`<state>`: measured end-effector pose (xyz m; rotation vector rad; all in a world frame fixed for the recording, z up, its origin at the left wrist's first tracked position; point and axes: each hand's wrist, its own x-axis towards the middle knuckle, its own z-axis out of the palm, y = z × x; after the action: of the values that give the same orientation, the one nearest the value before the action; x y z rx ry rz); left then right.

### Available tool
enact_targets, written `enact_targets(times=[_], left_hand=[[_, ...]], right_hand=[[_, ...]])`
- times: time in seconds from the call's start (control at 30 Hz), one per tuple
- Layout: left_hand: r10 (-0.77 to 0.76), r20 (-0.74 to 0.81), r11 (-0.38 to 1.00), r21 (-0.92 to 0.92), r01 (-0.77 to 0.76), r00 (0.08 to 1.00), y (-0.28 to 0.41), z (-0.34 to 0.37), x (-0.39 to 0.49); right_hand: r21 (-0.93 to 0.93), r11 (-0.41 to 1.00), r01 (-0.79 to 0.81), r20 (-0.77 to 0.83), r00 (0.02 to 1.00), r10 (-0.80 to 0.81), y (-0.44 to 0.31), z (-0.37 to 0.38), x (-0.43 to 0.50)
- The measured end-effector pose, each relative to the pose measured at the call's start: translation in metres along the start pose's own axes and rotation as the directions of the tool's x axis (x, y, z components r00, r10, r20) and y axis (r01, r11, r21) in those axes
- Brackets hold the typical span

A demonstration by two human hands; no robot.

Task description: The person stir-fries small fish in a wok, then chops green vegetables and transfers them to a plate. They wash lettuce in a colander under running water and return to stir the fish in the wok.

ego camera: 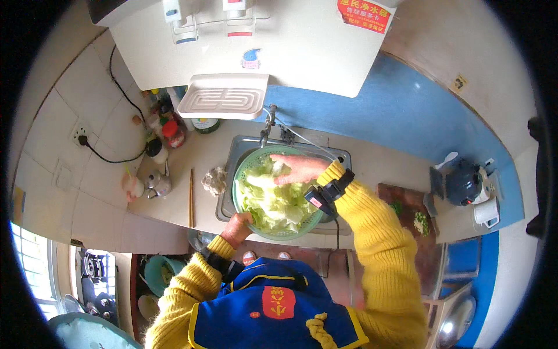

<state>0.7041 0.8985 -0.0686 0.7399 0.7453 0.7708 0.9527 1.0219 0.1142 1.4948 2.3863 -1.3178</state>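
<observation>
A green plastic colander (250, 158) full of torn lettuce leaves (272, 198) is over the metal sink (224, 209), below the faucet (267, 126). My left hand (237, 227) grips the colander's near-left rim, with the thumb on top of the edge. Fingers spread, my right hand (301, 169) lies over the far right part of the leaves and touches them. Whether any leaf is pinched under its fingers is hidden. Most of the sink basin is covered by the colander.
Left of the sink are a wad of scrubbing mesh (214, 181), chopsticks (191, 198), a metal pot (158, 183) and several jars (173, 133). To the right, a wooden cutting board (407, 205) bears chopped scallion or garlic (421, 223). A white drip tray (224, 97) juts out above the faucet.
</observation>
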Motion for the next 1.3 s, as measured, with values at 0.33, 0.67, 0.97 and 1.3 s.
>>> enact_targets(times=[0.33, 0.67, 0.97, 1.3], left_hand=[[-0.055, -0.032, 0.922, -0.385, 0.038, 0.998, 0.035, 0.025, -0.014], [-0.021, -0.174, 0.939, -0.341, -0.040, 0.985, 0.064, 0.050, -0.036], [0.048, -0.234, 0.934, -0.335, -0.127, 0.971, 0.069, 0.075, -0.042], [-0.001, -0.249, 0.913, -0.394, -0.101, 0.969, 0.064, 0.074, -0.045]], right_hand=[[0.657, 0.740, -0.140, -0.361, 0.804, 0.473, 0.156, -0.015, -0.070], [0.276, 0.853, -0.443, -0.306, 0.801, 0.515, 0.341, 0.091, 0.001], [-0.016, 0.930, -0.368, -0.327, 0.881, 0.343, 0.358, 0.130, 0.072], [-0.327, 0.926, -0.189, 0.501, 0.796, 0.339, 0.309, 0.140, 0.040]])
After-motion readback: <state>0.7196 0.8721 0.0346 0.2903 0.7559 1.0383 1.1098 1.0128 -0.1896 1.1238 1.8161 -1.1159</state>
